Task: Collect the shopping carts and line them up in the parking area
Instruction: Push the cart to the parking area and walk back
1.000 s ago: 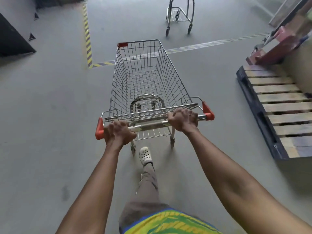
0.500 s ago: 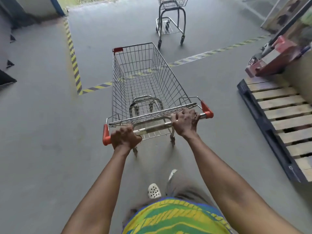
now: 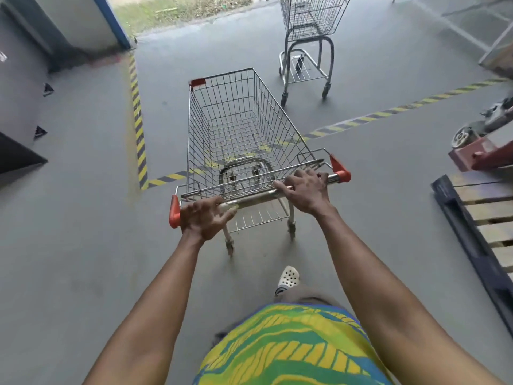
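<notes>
Cart (image 3: 244, 140) before us on grey floor (image 3: 83, 245), nose over striped yellow-black line (image 3: 138, 129). Our left hand (image 3: 204, 218) at handle bar (image 3: 258, 194), fingers spread loose, barely touching. Our right hand (image 3: 306, 190) lies over bar, fingers relaxed. Second cart (image 3: 308, 37) stands beyond line. Pallet (image 3: 483, 226) at right.

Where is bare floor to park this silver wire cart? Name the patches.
Free: grey floor between the yellow-black striped tape and the parked silver cart. Crowded: right, by the wooden pallet and red machine.
</notes>
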Available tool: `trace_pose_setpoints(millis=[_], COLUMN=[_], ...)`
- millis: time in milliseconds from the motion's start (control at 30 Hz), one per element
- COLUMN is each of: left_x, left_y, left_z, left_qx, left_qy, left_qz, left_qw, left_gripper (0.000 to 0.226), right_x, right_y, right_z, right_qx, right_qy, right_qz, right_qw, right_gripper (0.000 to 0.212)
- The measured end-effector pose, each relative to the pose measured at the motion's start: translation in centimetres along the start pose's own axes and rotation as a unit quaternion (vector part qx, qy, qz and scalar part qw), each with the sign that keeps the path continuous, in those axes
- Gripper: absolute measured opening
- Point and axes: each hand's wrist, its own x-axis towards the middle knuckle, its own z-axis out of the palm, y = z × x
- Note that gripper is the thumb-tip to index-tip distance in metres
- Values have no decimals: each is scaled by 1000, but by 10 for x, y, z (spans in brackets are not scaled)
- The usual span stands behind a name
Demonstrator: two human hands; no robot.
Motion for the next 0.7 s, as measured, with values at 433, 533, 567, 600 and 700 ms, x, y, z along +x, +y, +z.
trace_pose_setpoints(millis=[433, 533, 567, 600, 700], left_x=[295, 371, 398, 425, 503], left_y=[-30, -42, -46, -49, -57], left_z=[26, 31, 32, 33, 33], left_qx=[48, 51, 51, 52, 55], left_qy=[-28, -10, -6, -5, 1], left_qz=[-80, -82, -79, -76, -64], left_qw=[995, 995, 996, 996, 996], left_gripper=[96, 94, 92, 91, 89], right_x=[279, 354, 379, 405, 480], right_y=[25, 26, 26, 24, 19], right_z=[-53, -65, -71, -77, -93], right_qx=[12, 24, 24, 25, 14], right_qy=[-31, -21, -18, -18, -14], right_qz=[-78, -80, -81, -79, -53], right_qw=[996, 996, 996, 996, 998], right_gripper=[68, 66, 63, 61, 62])
